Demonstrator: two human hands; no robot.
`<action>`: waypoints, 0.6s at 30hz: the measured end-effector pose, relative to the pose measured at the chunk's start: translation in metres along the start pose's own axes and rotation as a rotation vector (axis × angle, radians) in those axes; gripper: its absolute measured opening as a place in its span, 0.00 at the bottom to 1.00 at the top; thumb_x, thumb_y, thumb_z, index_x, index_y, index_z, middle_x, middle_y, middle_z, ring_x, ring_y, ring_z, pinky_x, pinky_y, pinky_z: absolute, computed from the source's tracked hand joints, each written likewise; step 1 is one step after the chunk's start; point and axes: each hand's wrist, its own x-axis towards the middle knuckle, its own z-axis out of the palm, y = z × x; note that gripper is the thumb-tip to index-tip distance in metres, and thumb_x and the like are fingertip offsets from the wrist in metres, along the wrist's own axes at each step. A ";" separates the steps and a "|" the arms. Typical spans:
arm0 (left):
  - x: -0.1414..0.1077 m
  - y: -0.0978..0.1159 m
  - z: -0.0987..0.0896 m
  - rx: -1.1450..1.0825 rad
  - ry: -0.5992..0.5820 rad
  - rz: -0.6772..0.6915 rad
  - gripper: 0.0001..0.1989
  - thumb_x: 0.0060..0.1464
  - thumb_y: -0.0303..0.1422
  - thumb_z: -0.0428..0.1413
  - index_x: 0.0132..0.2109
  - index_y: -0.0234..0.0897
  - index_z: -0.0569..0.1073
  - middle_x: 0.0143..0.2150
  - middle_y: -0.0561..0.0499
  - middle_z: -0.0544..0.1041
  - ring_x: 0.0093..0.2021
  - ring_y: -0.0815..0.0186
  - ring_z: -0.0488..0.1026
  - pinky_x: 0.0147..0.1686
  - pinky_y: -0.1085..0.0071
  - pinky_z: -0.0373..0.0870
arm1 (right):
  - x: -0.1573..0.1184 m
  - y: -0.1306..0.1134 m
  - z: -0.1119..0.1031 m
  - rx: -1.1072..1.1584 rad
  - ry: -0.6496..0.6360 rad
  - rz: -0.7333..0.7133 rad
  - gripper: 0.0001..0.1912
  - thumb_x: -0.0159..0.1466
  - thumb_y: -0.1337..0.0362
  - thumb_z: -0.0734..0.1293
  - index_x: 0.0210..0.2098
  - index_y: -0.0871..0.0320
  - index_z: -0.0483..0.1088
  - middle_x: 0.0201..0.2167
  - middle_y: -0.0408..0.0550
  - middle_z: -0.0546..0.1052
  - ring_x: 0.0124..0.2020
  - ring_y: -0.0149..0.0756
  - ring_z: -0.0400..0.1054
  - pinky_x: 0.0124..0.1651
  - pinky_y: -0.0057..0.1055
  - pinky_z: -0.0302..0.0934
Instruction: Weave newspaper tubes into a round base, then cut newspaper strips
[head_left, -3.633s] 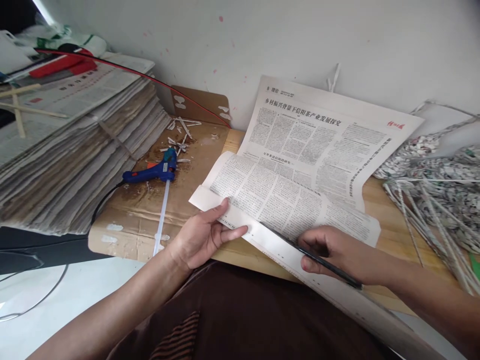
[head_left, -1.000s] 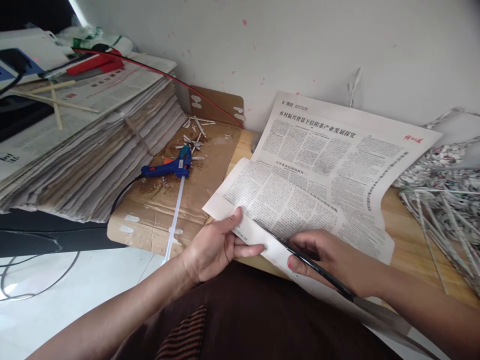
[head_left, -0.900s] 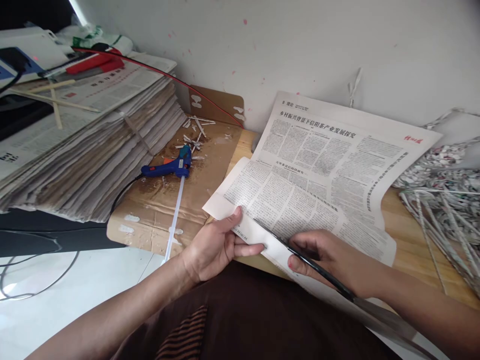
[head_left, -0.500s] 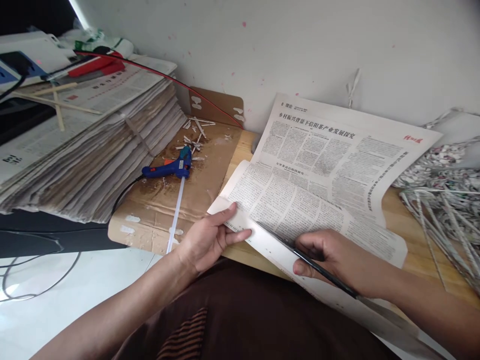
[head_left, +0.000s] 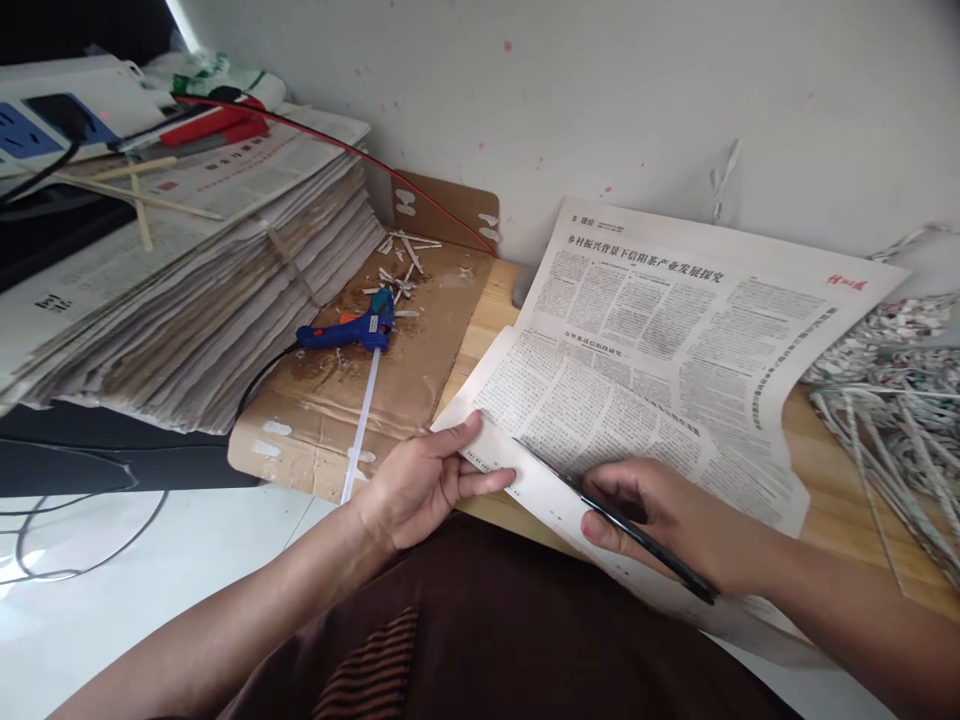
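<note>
A printed newspaper sheet lies over the wooden table's front edge, its near part folded over and hanging toward my lap. My left hand pinches the near left edge of the paper between thumb and fingers. My right hand is closed around a black-handled tool, which looks like a cutter or scissors. Its thin dark blade lies along the fold of the paper, the tip a little right of my left fingertips. How far the blade is within the fold is hard to tell.
A blue glue gun with a white stick rests on brown cardboard among paper scraps. Behind it at left stands a tied newspaper stack bearing a power strip and red-handled tool. Rolled paper strands lie at right.
The whole view has shifted slightly, so the table things appear farther right. My hands keep nearly the same hold, with the black tool's handle a little lower relative to the paper.
</note>
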 end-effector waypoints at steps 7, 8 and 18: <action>-0.001 0.001 0.001 -0.007 0.013 -0.009 0.10 0.61 0.27 0.55 0.47 0.25 0.75 0.44 0.41 0.78 0.37 0.63 0.80 0.39 0.65 0.83 | -0.001 0.002 0.001 0.051 -0.016 0.010 0.23 0.61 0.48 0.70 0.25 0.57 0.58 0.23 0.38 0.56 0.25 0.27 0.48 0.26 0.28 0.45; -0.001 0.001 0.001 -0.008 0.012 -0.011 0.10 0.61 0.27 0.55 0.47 0.24 0.75 0.44 0.41 0.78 0.37 0.63 0.80 0.39 0.65 0.83 | -0.001 0.003 0.001 0.056 -0.017 0.018 0.23 0.61 0.48 0.69 0.25 0.57 0.58 0.23 0.38 0.56 0.25 0.27 0.48 0.26 0.27 0.45; -0.002 0.002 0.000 -0.045 -0.026 -0.036 0.11 0.63 0.29 0.53 0.47 0.25 0.74 0.42 0.41 0.79 0.37 0.63 0.80 0.40 0.65 0.82 | 0.000 0.001 -0.002 -0.061 0.058 0.018 0.26 0.58 0.48 0.72 0.23 0.57 0.56 0.21 0.37 0.55 0.24 0.27 0.47 0.24 0.27 0.43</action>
